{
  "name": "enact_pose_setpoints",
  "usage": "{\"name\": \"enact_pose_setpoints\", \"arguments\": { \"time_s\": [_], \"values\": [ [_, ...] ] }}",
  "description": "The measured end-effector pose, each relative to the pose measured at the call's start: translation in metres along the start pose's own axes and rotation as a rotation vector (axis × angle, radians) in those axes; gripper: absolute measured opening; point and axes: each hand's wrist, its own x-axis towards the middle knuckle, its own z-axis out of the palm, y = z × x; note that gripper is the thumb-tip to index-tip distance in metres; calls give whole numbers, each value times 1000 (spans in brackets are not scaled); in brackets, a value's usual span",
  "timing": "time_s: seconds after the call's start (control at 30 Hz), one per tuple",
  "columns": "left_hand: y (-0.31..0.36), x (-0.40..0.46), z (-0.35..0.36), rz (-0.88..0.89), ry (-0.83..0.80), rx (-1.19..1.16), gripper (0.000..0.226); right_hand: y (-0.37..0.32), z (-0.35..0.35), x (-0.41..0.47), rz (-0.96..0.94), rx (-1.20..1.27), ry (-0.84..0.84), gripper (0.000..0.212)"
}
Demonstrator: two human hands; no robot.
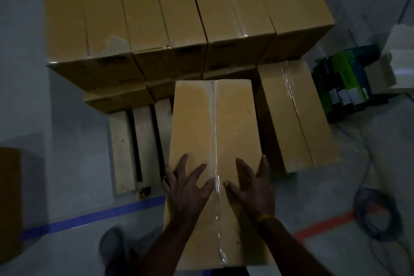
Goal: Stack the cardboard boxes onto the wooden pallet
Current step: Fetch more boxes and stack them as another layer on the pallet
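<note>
A long taped cardboard box (212, 123) lies lengthwise in front of me, its far end over the wooden pallet (125, 148). My left hand (187, 188) and my right hand (253, 186) rest flat on its top near the close end, fingers spread, on either side of the tape seam. A second long box (295, 116) lies to its right on the pallet. Behind them stands a tall stack of several cardboard boxes (156, 18), side by side.
Bare pallet slats show to the left of the box. Blue tape (89, 217) and red tape (324, 224) mark the grey floor. A coiled cable (376, 215) lies at right, green and dark packages (342, 83) beyond it. Another box edge (9, 204) sits far left. My shoe (112, 246) is below.
</note>
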Motion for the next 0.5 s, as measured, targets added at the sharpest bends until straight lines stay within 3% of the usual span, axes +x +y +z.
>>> {"name": "enact_pose_setpoints", "arguments": {
  "time_s": [0.23,0.5],
  "values": [
    [88,52,143,-80,87,-110,53,119,-1,128,-83,-83,-44,85],
    [114,96,232,-88,166,-90,46,188,31,200,-127,-63,-40,87]
  ]
}}
